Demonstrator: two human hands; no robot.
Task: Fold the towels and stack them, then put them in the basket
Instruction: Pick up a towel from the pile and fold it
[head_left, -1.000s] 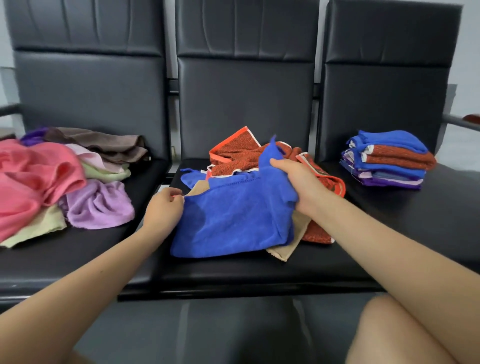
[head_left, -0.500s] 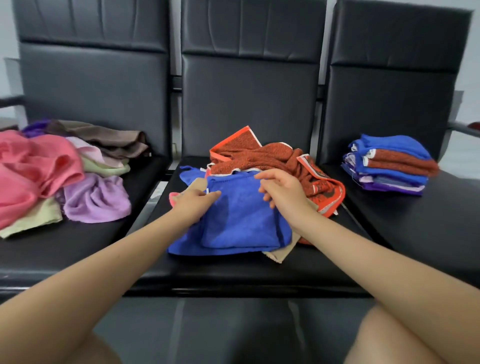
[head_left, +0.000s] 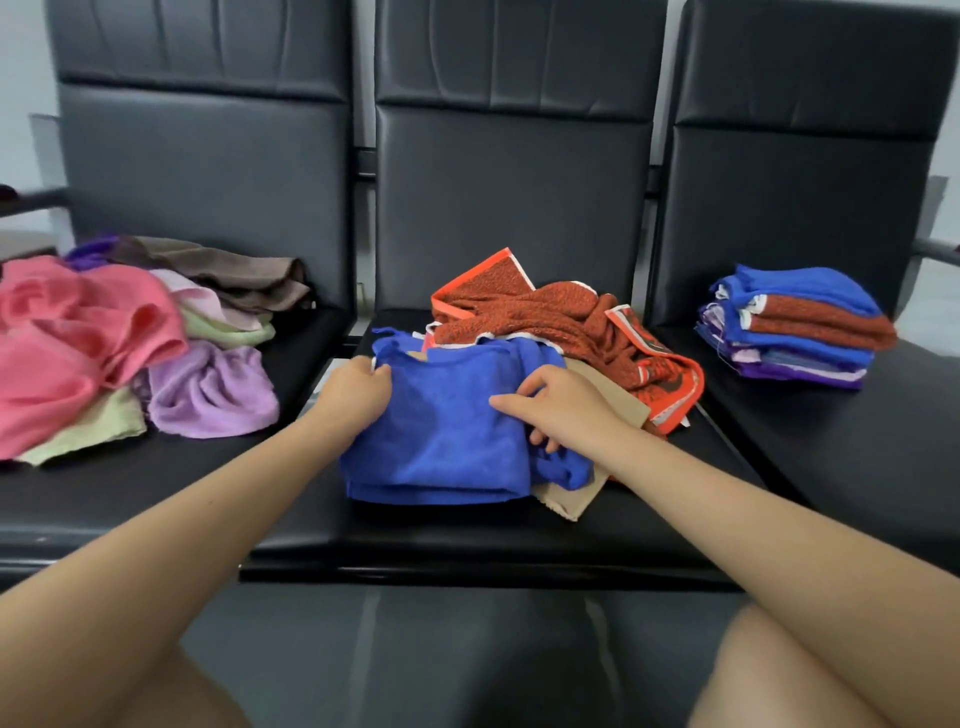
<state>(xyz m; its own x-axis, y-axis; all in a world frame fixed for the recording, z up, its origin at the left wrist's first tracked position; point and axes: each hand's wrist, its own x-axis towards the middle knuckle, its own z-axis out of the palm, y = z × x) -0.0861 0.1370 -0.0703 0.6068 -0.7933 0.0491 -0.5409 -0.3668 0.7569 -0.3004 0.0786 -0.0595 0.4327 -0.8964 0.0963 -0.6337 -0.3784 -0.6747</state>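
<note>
Black padded bench seats, three in a row, pale wall behind. Blue towel lies on the middle seat, now doubled over and flat; half a second ago it was narrower and half-lifted. Left hand pinches its far left corner. Right hand rests on its right edge, fingers curled into the cloth. Beige towel beneath, rust-orange towel behind. Folded stack on right seat, unfolded pile on left.
</note>
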